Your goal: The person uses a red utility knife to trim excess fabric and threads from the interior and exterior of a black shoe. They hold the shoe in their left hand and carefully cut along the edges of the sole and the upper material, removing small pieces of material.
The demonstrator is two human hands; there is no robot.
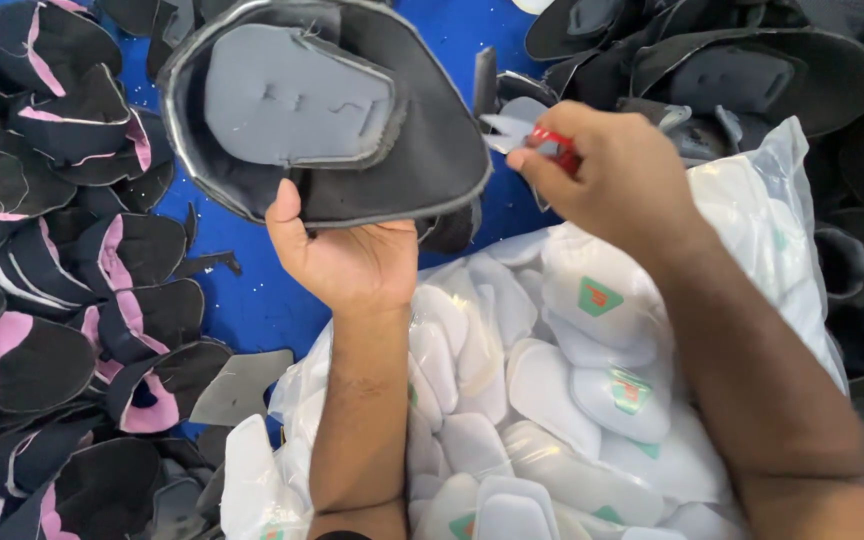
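My left hand point(347, 255) grips the lower edge of a black shoe upper point(322, 110), thumb up against its rim, fingers hidden behind; grey padding panel faces me. The upper hangs over the blue table point(252, 300), just above the bag. My right hand point(607, 175) is closed round small red-handled snips point(532, 140), blades pointing left at the upper's right edge, near it; contact unclear. Below both forearms lies a clear bag point(782, 200) stuffed with white insoles point(542, 390), some with green marks. Black-and-pink uppers point(62, 300) heap to my left. Plain black pieces point(752, 70) pile up top right, crowding behind my right hand.
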